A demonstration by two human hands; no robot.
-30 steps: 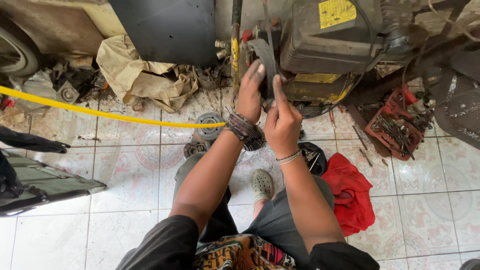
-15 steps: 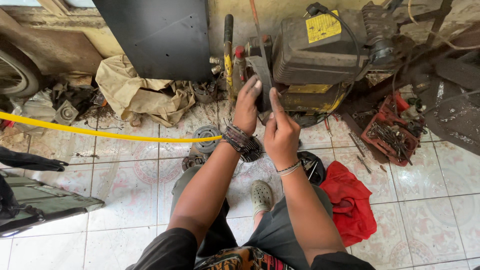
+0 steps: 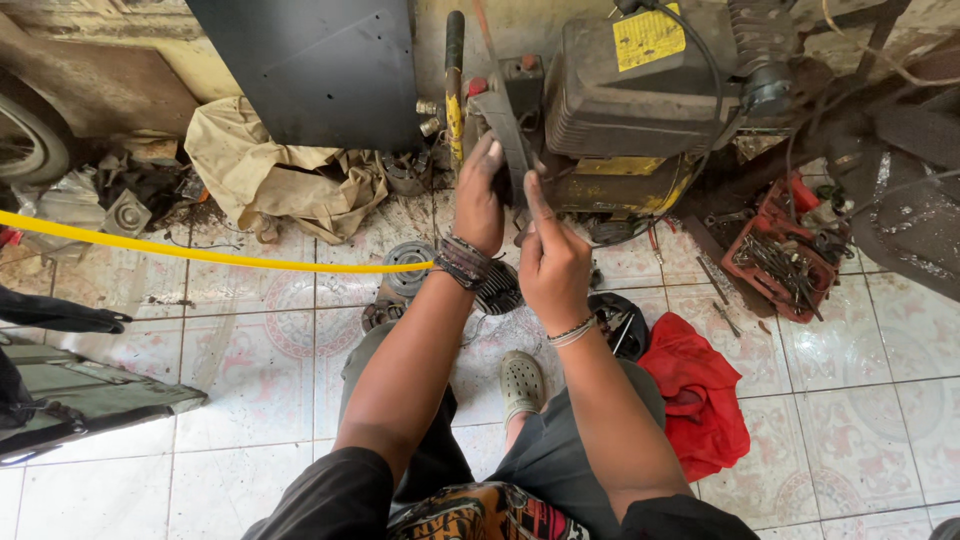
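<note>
Head view, looking down past both forearms to a tiled floor (image 3: pixel 250 330).

Left hand (image 3: pixel 478 200): fingers spread flat against the dark belt guard (image 3: pixel 510 130) on the end of a small air compressor (image 3: pixel 625 110). Not pinching anything; palm side pressed to the guard's face. Beaded bracelets (image 3: pixel 462 262) at that wrist.

Right hand (image 3: pixel 552 262): loosely curled, index finger (image 3: pixel 533 200) extended up along the guard's lower edge, tip touching or just short of it, cannot tell which. Nothing visibly gripped. Thin bangle (image 3: pixel 572 331) at that wrist.

Compressor: dark grey housing with a yellow label, yellow tank beneath, standing against the wall at top centre of frame, directly ahead of both hands.

Around: yellow hose (image 3: pixel 200 255) running across the floor from the left toward the left wrist. Crumpled tan cloth (image 3: pixel 270 175) left of the compressor. Red rag (image 3: pixel 695 390) on the tiles beside the right forearm. Red tray of tools (image 3: pixel 785 250) further right. Round finned metal part (image 3: pixel 500 290) on the floor under the wrists. Grey clog (image 3: pixel 522 382) on a foot between the forearms.
</note>
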